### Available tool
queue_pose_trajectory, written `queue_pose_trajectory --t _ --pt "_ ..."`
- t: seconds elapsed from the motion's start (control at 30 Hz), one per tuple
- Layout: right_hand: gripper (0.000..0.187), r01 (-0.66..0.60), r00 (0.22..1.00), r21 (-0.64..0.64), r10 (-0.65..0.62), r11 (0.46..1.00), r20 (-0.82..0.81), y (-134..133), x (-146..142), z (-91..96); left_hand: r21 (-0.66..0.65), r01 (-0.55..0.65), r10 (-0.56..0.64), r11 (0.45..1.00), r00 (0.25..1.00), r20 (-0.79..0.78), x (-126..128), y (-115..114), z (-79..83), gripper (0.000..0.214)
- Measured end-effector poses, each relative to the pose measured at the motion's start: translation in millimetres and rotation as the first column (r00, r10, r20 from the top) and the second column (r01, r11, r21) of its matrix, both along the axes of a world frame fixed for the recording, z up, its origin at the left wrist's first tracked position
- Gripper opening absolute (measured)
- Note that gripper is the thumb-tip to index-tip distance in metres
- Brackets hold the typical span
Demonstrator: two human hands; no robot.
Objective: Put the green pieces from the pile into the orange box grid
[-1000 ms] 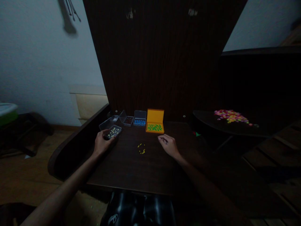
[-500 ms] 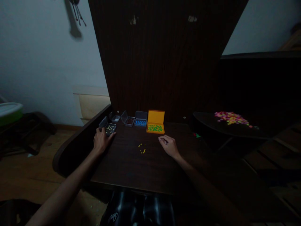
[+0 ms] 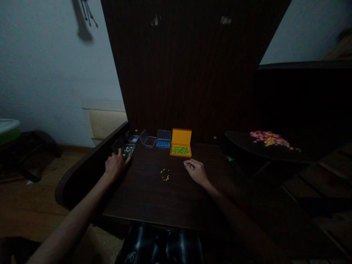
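Left arm reaches forward across the left side of the tabletop (image 3: pixel 154 198), forearm bare. Left hand (image 3: pixel 115 165) lies palm down near the far-left corner, its fingers (image 3: pixel 123 160) bent against the near edge of a small clear box of yellow beads (image 3: pixel 128 150). They touch the box; the light is too dim to tell whether they clamp it or only rest on it. Box lid stands open, tilted up on its left side.

Right arm comes in from the lower right. Right hand (image 3: pixel 195 171) rests on the tabletop, knuckles up, fingers loosely curled inward. Cannot tell whether anything is pinched between them.

Between the two hands, well apart from both: a small scatter of loose yellow beads (image 3: pixel 165 174) on the bare wood.

Row of open containers along the back edge, left to right:
- tiny clear box (image 3: pixel 133 139), contents unreadable, just behind the yellow-bead box;
- clear box of dark red beads (image 3: pixel 148 139), lid tilted up;
- clear box of blue beads (image 3: pixel 163 139), lid upright behind;
- orange box of green beads (image 3: pixel 180 147), lid upright, just beyond the right hand.

Off to the right, on a separate dark side table (image 3: pixel 247 146), a heap of mixed coloured beads (image 3: pixel 268 137).
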State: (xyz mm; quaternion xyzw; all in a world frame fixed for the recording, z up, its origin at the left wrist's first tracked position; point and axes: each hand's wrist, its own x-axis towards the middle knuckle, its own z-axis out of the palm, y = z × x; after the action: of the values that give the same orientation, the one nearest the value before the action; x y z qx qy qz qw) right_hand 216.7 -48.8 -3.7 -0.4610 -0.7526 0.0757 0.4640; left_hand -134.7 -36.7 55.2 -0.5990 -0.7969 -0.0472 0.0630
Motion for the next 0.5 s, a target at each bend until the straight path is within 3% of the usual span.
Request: queue_pose_trajectory --t 0.1,0.23,0.4,0.5 --pt "0.028 -0.015 1.0 0.027 0.015 1.0 -0.008 1.5 -0.8 -2.8 -0.015 -0.001 0.0 1.0 1.0 -0.015 2.3 -2.8 7.8 0.064" --pt "0.028 -0.029 1.0 0.021 0.029 0.999 0.002 2.3 -2.0 -4.8 0.014 0.096 -0.095 0.995 0.995 -0.011 8.0 6.6 21.6 0.059" --pt "0.027 -0.034 0.999 0.02 0.034 0.999 0.015 1.8 -1.9 -4.9 0.103 0.256 -0.249 0.961 0.966 -0.074 4.7 55.5 28.7 0.038" --pt "0.026 -0.036 0.999 0.017 0.036 0.999 0.026 1.5 -1.8 -5.3 0.001 0.31 -0.309 0.951 0.947 -0.086 -0.3 87.3 24.3 0.036"
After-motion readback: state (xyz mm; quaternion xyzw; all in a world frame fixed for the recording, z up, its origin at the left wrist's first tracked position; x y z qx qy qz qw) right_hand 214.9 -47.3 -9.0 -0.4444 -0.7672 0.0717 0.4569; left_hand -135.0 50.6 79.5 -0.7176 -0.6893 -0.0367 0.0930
